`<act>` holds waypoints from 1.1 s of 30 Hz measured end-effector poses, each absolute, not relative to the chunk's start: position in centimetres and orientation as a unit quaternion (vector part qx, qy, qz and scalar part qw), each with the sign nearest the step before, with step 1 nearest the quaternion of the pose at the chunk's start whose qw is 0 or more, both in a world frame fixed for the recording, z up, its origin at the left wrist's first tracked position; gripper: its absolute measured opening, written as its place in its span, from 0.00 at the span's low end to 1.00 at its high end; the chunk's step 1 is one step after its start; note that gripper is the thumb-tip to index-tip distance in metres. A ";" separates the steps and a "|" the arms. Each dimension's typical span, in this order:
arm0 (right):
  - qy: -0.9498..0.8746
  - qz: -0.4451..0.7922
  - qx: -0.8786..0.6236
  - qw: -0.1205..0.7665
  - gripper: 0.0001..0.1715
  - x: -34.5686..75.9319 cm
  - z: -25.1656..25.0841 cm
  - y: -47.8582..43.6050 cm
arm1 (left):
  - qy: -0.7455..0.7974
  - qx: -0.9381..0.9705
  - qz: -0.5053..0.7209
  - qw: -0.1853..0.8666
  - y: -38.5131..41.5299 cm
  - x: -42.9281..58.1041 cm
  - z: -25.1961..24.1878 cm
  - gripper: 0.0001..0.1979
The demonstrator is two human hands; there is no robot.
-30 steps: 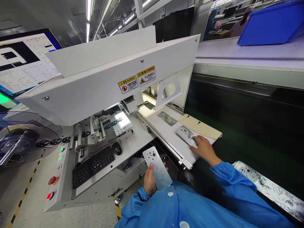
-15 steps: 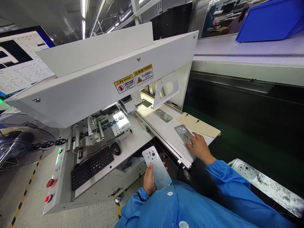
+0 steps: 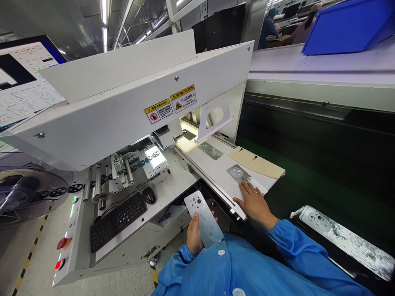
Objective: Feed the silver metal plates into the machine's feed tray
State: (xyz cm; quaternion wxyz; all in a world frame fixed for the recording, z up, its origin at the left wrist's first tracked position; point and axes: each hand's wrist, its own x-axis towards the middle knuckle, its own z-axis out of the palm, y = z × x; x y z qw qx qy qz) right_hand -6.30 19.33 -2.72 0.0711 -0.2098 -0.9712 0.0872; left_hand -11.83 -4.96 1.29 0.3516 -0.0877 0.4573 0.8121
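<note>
In my left hand (image 3: pixel 194 234) is a pale grey phone back panel (image 3: pixel 203 220) with several camera holes near its top, thumb on its face and fingertips round the far edge. My right hand (image 3: pixel 255 205) lies with fingers stretched out at the near end of the white conveyor belt (image 3: pixel 212 174). Its fingertips touch or hover at the lower edge of a second phone back panel (image 3: pixel 242 174), which lies flat there; I cannot tell which. Further up the belt lies another phone back panel (image 3: pixel 211 151). One more dark panel (image 3: pixel 189 135) sits under the machine's light.
A white machine (image 3: pixel 123 111) with warning labels spans the belt. On its table are a keyboard (image 3: pixel 119 222) and a mouse (image 3: pixel 149 195). A cream plate (image 3: pixel 259 162) borders the belt. At right, a patterned panel (image 3: pixel 345 236) lies on the dark conveyor; a blue bin (image 3: pixel 348 28) stands above.
My right hand has drawn slightly back towards me from the nearest panel on the belt, uncovering more of it. My left hand keeps hold of its panel. The view has shifted slightly.
</note>
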 end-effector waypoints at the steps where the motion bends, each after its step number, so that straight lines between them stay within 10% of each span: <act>1: -0.971 0.091 -0.209 0.072 0.38 -6.1 -2.8 19.4 | 0.457 -0.085 0.812 0.354 -4.9 -11.8 1.2 0.28; 33: -0.978 0.068 -0.180 0.076 0.41 -9.3 -3.3 22.3 | 0.482 -0.045 0.796 0.363 -4.9 -11.7 0.6 0.32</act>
